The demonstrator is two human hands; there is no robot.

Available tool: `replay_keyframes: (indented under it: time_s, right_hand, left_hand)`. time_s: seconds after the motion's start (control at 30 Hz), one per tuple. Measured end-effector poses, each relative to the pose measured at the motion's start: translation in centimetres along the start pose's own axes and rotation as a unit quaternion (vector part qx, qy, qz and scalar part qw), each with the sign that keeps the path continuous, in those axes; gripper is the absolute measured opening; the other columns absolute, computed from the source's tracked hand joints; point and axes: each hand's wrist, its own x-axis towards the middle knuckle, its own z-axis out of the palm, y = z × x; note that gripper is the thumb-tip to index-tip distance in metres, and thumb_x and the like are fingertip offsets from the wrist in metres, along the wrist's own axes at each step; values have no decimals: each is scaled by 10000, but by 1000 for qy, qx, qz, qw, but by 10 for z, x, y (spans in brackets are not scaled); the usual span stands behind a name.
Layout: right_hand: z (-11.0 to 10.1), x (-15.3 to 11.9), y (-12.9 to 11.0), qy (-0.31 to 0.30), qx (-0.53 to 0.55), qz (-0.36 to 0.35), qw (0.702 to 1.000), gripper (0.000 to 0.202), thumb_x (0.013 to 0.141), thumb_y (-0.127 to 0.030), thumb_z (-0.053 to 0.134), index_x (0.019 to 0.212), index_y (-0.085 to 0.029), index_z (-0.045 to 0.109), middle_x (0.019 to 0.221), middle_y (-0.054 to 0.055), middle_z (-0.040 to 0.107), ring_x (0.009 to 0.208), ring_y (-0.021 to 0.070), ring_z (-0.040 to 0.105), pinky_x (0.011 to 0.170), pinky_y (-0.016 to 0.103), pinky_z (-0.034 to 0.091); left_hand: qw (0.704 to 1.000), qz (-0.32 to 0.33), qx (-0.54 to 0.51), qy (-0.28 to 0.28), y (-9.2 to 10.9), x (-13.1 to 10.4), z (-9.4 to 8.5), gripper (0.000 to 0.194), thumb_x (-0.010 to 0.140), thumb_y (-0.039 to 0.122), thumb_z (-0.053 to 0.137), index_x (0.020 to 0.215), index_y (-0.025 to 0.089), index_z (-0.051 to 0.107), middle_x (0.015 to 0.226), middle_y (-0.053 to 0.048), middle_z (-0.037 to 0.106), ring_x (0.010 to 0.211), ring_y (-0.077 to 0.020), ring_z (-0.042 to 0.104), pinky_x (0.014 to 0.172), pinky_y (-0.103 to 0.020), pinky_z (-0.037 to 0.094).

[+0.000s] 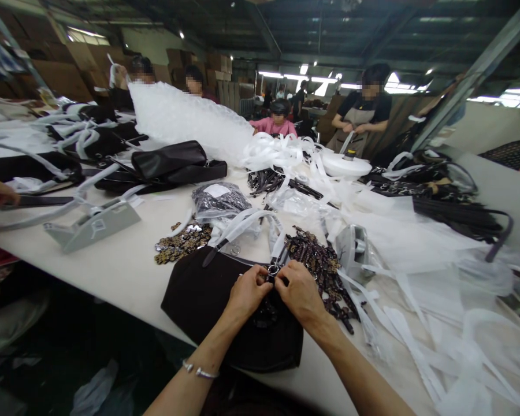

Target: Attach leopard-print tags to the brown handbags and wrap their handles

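In the head view, both forearms reach up from the bottom edge and lean inward, so that the left hand [250,289] and the right hand [300,290] meet over the upper edge of a black handbag [216,294]. The bag lies at the front of the pale worktable [125,277], with its wrapped handles [247,222] standing up behind the hands. The left wrist, above which a silver bracelet [200,370] sits on the forearm, angles toward the right; the right wrist angles toward the left. Both hands are knuckles-up, with the fingers curled. The left thumb and fingertips are pinched together at one side of a metal ring [273,269] by the handle base, and the right ones are pinched together at its other side; exactly what lies between them is too small to tell. Dark beaded trim [325,268] lies just right of the bag, and gold-and-black trim [177,245] lies beyond its left side. A grey tape dispenser [97,228] stands farther left.
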Motion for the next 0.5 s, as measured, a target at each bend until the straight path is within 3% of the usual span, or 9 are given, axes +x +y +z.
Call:
replay_keyframes:
  time_s: [0.5]
  right_hand:
    - [-1, 2, 1, -5, 18, -5, 1000, 183, 822, -102, 576, 669, -200, 601, 777, 46, 585, 803, 203, 547, 768, 317, 432]
  left_hand:
    - [999, 5, 43, 14, 6, -3, -4, 242, 731, 263, 694, 967, 260, 638, 707, 51, 641, 678, -157, 598, 595, -230, 351]
